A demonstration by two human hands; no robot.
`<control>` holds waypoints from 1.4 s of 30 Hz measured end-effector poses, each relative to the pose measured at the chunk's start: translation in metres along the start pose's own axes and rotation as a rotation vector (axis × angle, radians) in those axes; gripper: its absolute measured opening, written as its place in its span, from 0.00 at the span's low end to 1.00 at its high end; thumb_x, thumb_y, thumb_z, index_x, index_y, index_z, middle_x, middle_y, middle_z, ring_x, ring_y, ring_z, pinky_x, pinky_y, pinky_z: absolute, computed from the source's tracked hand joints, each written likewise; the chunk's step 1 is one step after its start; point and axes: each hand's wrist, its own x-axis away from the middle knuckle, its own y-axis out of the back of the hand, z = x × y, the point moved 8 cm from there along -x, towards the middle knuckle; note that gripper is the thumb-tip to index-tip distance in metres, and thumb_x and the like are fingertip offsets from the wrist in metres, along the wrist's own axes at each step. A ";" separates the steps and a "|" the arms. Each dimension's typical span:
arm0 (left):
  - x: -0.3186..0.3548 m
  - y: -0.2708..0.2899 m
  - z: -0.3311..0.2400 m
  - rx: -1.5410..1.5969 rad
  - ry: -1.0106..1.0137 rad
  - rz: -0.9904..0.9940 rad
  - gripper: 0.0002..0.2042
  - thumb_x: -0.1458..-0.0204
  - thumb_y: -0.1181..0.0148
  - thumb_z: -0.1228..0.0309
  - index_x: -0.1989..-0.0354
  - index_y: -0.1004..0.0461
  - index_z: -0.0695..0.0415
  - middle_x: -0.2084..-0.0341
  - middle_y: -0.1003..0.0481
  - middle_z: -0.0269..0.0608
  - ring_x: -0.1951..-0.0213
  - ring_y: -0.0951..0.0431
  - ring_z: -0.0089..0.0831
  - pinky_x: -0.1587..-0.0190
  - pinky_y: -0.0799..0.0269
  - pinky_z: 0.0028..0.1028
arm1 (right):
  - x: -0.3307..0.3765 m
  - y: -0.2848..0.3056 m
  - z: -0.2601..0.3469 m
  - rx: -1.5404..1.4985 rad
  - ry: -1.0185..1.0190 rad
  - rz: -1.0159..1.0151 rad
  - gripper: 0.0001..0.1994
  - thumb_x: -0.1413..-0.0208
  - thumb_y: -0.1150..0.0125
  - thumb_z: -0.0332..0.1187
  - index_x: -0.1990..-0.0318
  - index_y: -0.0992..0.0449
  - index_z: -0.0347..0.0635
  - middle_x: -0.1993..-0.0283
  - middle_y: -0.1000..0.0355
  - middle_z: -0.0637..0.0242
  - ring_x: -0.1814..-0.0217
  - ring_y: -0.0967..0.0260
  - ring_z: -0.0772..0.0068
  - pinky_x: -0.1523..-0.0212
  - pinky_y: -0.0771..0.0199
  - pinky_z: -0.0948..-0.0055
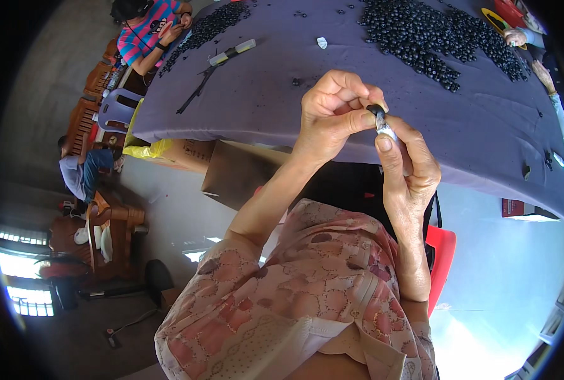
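Observation:
Above the near edge of the cloth-covered table, my two hands meet. My left hand (334, 115) pinches a small black rounded piece (376, 109) between thumb and forefinger. Against it, a small whitish, crumpled-looking thing (385, 130) is gripped by the thumb and fingers of my right hand (410, 168); I cannot make out its kind. The black piece and the whitish thing touch. On the purple-grey tablecloth (250, 101) beyond lies a large spread of small black round pieces (415, 38), with a white scrap (322, 42) to its left.
A black rod-like tool with a clear tube (215, 66) lies at the left of the table. One person (152, 31) handles something at the far left; another person's hands (516, 37) show at the far right. Cardboard boxes (244, 171) stand below; a red chair (442, 253) is beside me.

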 end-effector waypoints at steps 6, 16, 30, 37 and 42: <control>-0.001 -0.004 -0.005 -0.016 -0.009 0.018 0.15 0.60 0.43 0.84 0.63 0.36 0.57 0.68 0.29 0.44 0.67 0.29 0.26 0.62 0.32 0.24 | 0.000 0.001 -0.001 -0.001 -0.021 0.003 0.08 0.49 0.46 0.29 0.62 0.28 0.37 0.73 0.35 0.76 0.73 0.46 0.89 0.71 0.45 0.89; -0.002 -0.003 -0.002 -0.012 0.016 0.018 0.14 0.59 0.43 0.84 0.63 0.35 0.57 0.68 0.29 0.43 0.67 0.29 0.26 0.63 0.32 0.24 | 0.000 0.000 -0.003 -0.005 -0.018 0.005 0.07 0.48 0.47 0.29 0.62 0.29 0.37 0.72 0.36 0.76 0.72 0.46 0.89 0.70 0.45 0.89; -0.002 -0.003 0.000 0.000 0.023 0.062 0.14 0.59 0.43 0.84 0.63 0.35 0.57 0.67 0.29 0.43 0.68 0.29 0.25 0.63 0.33 0.23 | -0.001 0.002 -0.004 0.018 -0.029 0.003 0.07 0.51 0.46 0.27 0.64 0.29 0.35 0.70 0.30 0.62 0.69 0.33 0.78 0.68 0.32 0.80; -0.002 -0.003 -0.003 -0.037 -0.009 0.049 0.15 0.60 0.43 0.85 0.64 0.35 0.58 0.68 0.29 0.43 0.69 0.29 0.25 0.64 0.32 0.23 | -0.003 0.002 -0.004 -0.001 -0.035 0.032 0.07 0.50 0.46 0.27 0.64 0.28 0.35 0.71 0.30 0.64 0.72 0.36 0.81 0.70 0.34 0.82; -0.002 0.001 0.000 -0.004 0.009 0.016 0.14 0.62 0.42 0.87 0.66 0.35 0.60 0.69 0.28 0.43 0.68 0.28 0.24 0.66 0.30 0.21 | -0.001 0.000 -0.007 -0.052 -0.070 0.027 0.06 0.48 0.47 0.29 0.64 0.29 0.38 0.73 0.37 0.76 0.72 0.47 0.88 0.70 0.46 0.88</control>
